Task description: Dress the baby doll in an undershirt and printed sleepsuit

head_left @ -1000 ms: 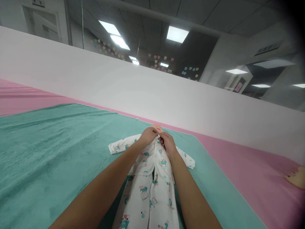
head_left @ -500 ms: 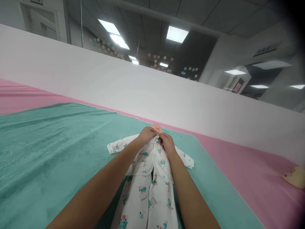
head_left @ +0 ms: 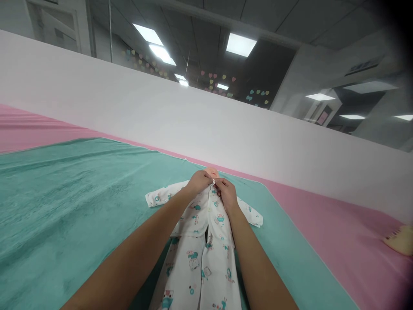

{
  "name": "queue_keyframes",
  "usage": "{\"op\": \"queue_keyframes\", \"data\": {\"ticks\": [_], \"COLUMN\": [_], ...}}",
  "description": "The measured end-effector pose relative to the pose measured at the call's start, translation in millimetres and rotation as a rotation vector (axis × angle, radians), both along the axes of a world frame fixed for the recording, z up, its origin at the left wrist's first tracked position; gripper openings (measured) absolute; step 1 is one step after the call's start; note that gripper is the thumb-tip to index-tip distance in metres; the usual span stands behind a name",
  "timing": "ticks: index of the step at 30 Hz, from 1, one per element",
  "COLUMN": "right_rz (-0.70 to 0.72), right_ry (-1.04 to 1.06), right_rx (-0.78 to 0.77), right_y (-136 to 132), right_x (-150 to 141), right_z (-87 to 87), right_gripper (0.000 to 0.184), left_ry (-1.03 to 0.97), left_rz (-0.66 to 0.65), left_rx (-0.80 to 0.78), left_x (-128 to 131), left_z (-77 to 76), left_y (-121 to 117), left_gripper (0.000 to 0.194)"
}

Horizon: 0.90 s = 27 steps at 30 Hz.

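Note:
A baby doll lies on its back, its head [head_left: 212,172] partly showing just beyond my hands. It wears a white printed top [head_left: 196,215] with the sleeves spread to both sides, and matching printed trousers [head_left: 190,271] stretch toward me. At the neckline, my left hand [head_left: 200,180] pinches one front edge of the top. Close beside it, my right hand [head_left: 226,191] has its fingers closed on the other front edge. The fingertips nearly meet at the collar. Whether a button is between them is too small to tell.
Under the doll is a green blanket [head_left: 80,206] over a pink sheet [head_left: 309,211]. A white wall panel [head_left: 193,116] rises behind, with a glass-like surface above it. At the right edge lies a beige object [head_left: 400,240], partly cut off.
Both hands stay at the collar of the top, with only slight finger movement. The doll and its clothes lie as before.

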State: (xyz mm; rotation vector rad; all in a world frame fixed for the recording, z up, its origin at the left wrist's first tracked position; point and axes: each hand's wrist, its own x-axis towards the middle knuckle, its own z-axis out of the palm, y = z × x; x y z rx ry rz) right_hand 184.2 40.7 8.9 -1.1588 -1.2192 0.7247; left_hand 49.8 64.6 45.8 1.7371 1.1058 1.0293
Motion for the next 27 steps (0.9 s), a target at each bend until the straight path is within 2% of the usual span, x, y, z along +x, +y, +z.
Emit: {"op": "queue_keyframes", "data": {"ticks": [6, 10, 15, 17, 21, 24, 27], "right_rz": [0.022, 0.027, -0.066, -0.159, -0.278, -0.268, -0.189], "right_ry": [0.045, 0.041, 0.032, -0.037, -0.341, -0.494, -0.522], "right_rx": [0.000, -0.020, -0.031, -0.043, -0.027, -0.038, -0.074], "right_y": [1.7, 3.4, 4.4, 3.1, -0.5, -1.0, 0.4], "right_x": [0.5, 0.9, 0.9, -0.1, -3.8, -4.9, -1.5], "right_z": [-0.4, -0.7, -1.3, -0.1, 5.9, 10.7, 11.7], "right_gripper": [0.022, 0.015, 0.018, 0.018, 0.021, 0.026, 0.030], "left_ry": [0.026, 0.118, 0.164, 0.182, 0.199, 0.199, 0.195], "left_rz": [-0.014, -0.033, -0.045, -0.027, -0.005, 0.005, 0.004], "left_rx": [0.010, 0.045, 0.035, 0.023, 0.036, 0.048, 0.042], "left_x": [0.1, 2.0, 1.9, 1.4, 1.6, 2.4, 1.7], "left_z": [1.7, 2.0, -0.7, -1.9, -2.6, -1.2, -0.1], "left_y": [-1.6, -1.0, 2.2, 3.9, 5.8, 5.3, 4.2], "left_gripper": [0.021, 0.021, 0.018, 0.023, 0.026, 0.027, 0.026]}}
